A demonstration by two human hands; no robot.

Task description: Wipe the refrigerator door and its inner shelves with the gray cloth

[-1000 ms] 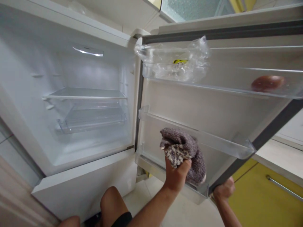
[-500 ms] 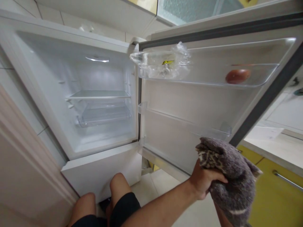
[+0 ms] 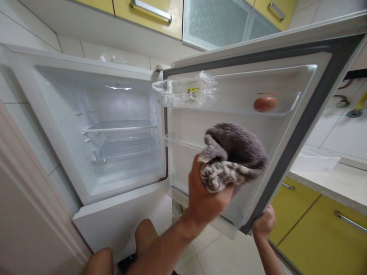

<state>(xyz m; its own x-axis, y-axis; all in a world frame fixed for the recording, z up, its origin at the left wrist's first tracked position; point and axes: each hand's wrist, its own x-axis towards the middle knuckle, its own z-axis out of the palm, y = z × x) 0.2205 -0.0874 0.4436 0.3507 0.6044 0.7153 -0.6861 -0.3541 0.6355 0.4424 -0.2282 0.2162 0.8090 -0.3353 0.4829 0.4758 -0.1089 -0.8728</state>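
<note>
Cloth [image 3: 233,156]: grey, fluffy, mottled patch underneath, bunched up in left hand [image 3: 205,194], held against inner fridge door [image 3: 237,126]. Right hand [image 3: 264,223] grips door's bottom corner. Above hands: one egg [image 3: 265,104], one plastic bag [image 3: 186,93]; two door shelves.

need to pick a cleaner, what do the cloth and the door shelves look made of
Cloth, held in the left hand: grey, fluffy, with a mottled patch, so likely terry or microfibre. Door shelves: clear, glossy and see-through, so probably hard plastic; the round brown thing shows through one.
</note>
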